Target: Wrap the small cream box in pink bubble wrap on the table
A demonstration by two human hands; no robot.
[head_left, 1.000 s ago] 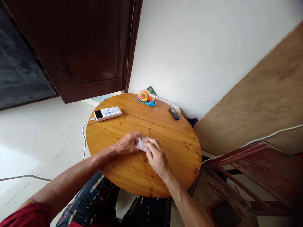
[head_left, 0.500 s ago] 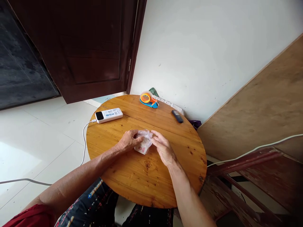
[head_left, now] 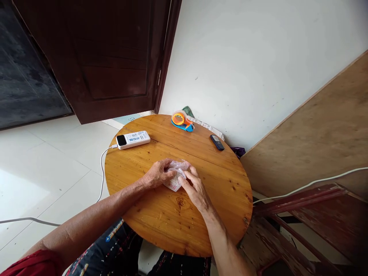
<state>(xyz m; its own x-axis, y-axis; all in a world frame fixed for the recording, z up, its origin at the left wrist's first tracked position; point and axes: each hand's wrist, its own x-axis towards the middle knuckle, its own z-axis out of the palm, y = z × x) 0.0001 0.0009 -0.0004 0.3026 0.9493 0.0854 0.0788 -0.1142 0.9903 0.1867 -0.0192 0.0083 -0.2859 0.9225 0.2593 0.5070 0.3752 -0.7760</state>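
Note:
A small crumpled clear plastic bag [head_left: 175, 183] with reddish print lies on the round wooden table [head_left: 161, 222], between my two hands. My left hand [head_left: 160, 173] grips its left side, thumb on top and fingers curled behind. My right hand [head_left: 195, 188] is closed on the right side of the bag, thumb and fingers pinching the plastic. What the bag holds, if anything, I cannot make out.
A white power bank [head_left: 133, 140] with a cable plugged in sits at the table's left. Toward the back stands an orange and blue tape dispenser [head_left: 182, 120]. A dark remote-like device [head_left: 217, 142] lies at the right. The wall [head_left: 244, 57] rises behind.
My right hand has closed in on the bag, from loosely extended fingers to a pinch. The plastic is more folded over, while my left hand stays on its side.

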